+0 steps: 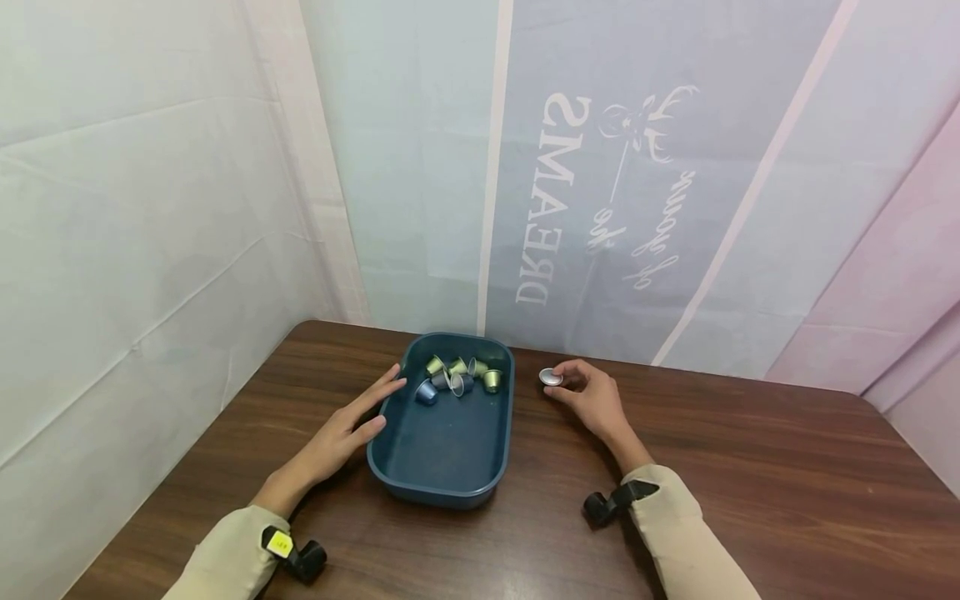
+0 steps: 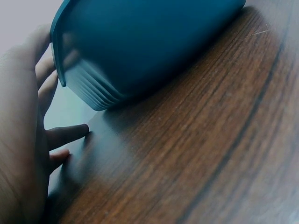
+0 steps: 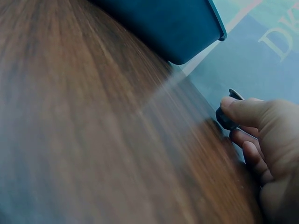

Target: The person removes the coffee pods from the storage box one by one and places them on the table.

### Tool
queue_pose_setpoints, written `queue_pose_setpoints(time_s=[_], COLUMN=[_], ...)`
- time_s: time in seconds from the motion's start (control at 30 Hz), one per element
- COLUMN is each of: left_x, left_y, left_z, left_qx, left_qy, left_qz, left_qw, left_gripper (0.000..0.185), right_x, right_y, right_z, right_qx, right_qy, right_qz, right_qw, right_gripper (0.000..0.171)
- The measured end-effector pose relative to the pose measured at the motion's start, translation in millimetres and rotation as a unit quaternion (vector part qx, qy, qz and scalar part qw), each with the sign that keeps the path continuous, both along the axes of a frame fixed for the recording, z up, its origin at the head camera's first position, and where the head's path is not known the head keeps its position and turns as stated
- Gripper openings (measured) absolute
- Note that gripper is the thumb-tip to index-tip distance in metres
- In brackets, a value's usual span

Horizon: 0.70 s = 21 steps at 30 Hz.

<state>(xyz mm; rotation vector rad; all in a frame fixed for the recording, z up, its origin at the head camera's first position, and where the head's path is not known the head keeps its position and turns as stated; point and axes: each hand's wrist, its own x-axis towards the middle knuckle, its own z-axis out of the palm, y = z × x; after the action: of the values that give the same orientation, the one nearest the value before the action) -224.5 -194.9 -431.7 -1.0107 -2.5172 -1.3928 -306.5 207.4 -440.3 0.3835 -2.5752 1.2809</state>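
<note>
Tray (image 1: 442, 454), deep and dark blue, stands upright on the wood-grain surface (image 1: 750, 475), lower centre of the head frame. Several small capsules lie in its upper half: green-gold ones (image 1: 492, 381) mostly toward the top and right, a blue one (image 1: 427, 392) and darker ones lower left. They rest at mixed angles, some tipped on their sides, which suggests loose dropping rather than careful setting. The lower half of the tray floor is bare.

Left hand (image 1: 337, 437), left of centre: fingers straight and spread, closed round nothing, some at the tray's left rim. In the left wrist view two lower fingers angle toward the surface. Such a light touch probably steadies the tray without gripping it.

Right hand (image 1: 592, 402), right of centre: thumb and fingertips pinch one more capsule (image 1: 551, 377), just right of the tray and apart from it. Silver face shows upward in the head view; dark body shows in the right wrist view. Pinching at the side seems to suit so small a piece. Whether it touches the surface, cannot tell.
</note>
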Motion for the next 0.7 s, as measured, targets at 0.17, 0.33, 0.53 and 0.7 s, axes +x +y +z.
queue_pose_setpoints(time_s=[0.17, 0.33, 0.53, 0.7], left_x=[-0.3, -0.3, -0.5, -0.5], left_y=[-0.7, -1.1, -2.0, -1.0], left_z=[-0.4, 0.4, 0.2, -0.5], left_qx=[-0.001, -0.003, -0.004, -0.003], left_qy=[-0.002, -0.003, -0.007, -0.008], left_qz=[0.0, 0.0, 0.001, 0.006], left_qw=[1.0, 1.0, 1.0, 1.0], left_gripper=[0.053, 0.054, 0.055, 0.054], right_x=[1.7, 2.7, 2.8, 2.3], right_y=[2.2, 3.2, 4.4, 5.1], right_z=[0.2, -0.6, -1.1, -0.7], right_qx=[-0.001, -0.003, -0.013, -0.019], right_qy=[-0.014, -0.027, -0.035, -0.031], right_qz=[0.011, 0.016, 0.025, 0.031], right_qw=[1.0, 1.0, 0.999, 0.999], right_gripper=[0.027, 0.028, 0.028, 0.027])
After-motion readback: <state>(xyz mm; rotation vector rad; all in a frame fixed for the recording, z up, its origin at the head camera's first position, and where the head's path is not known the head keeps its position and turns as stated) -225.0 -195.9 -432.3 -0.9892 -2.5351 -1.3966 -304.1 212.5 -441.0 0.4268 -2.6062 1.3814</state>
